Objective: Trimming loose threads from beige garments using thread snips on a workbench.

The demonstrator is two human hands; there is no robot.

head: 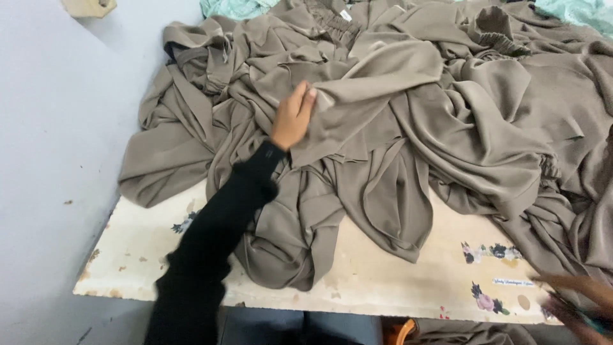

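Observation:
A big heap of taupe fabric pieces (408,121) covers most of a worn white table (147,249) with small flower prints. My left hand (292,116), in a black sleeve, reaches into the heap and pinches the edge of one smooth taupe piece near the middle. My right hand (578,300) shows as a blur at the bottom right corner, by the table's front edge; something thin and greenish seems to be in it, but the blur hides what it is and how the fingers lie.
A pale grey wall (57,128) runs along the table's left side. Mint-green cloth (236,7) peeks out at the back, left and right. Gathered elastic bands (504,43) show on some pieces. An orange object (401,332) sits under the table's front edge.

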